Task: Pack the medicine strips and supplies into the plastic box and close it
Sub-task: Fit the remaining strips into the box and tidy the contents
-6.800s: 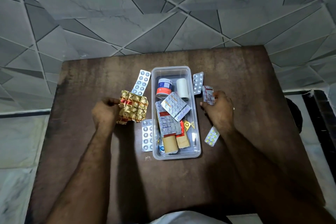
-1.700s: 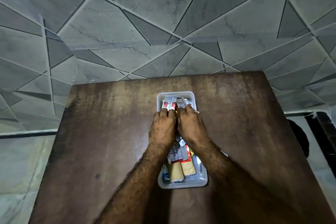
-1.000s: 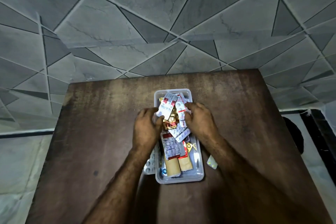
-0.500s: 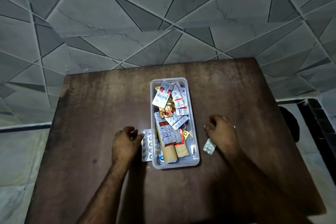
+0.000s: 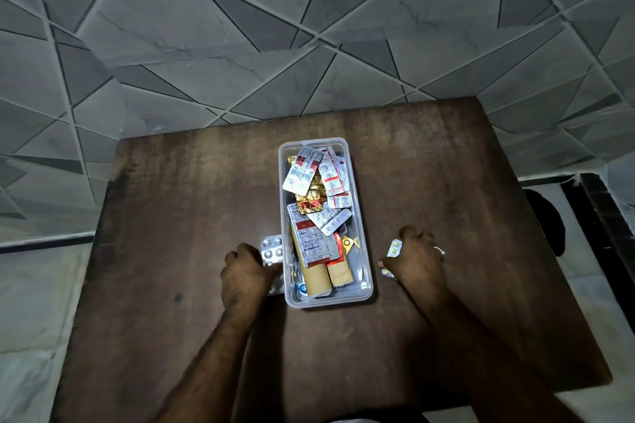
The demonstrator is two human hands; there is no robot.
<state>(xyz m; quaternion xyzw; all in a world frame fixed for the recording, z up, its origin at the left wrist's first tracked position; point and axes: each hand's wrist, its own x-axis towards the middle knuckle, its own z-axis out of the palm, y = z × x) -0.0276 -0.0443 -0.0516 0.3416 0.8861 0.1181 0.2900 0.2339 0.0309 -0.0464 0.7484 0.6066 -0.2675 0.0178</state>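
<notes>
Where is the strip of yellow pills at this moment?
Head view: the yellow-pill strip lies on the table just right of the box, near its front end, under the curled fingers of the right hand.

— The arms?
— Both bare forearms reach in from 6 o'clock. The left grip (image 5: 245, 276) is at 7 o'clock, knuckles up, fingers curled over a silver strip (image 5: 271, 249).
— And the right grip (image 5: 417, 259)?
— At 4 o'clock, curled round a yellow-pill strip (image 5: 394, 248).
</notes>
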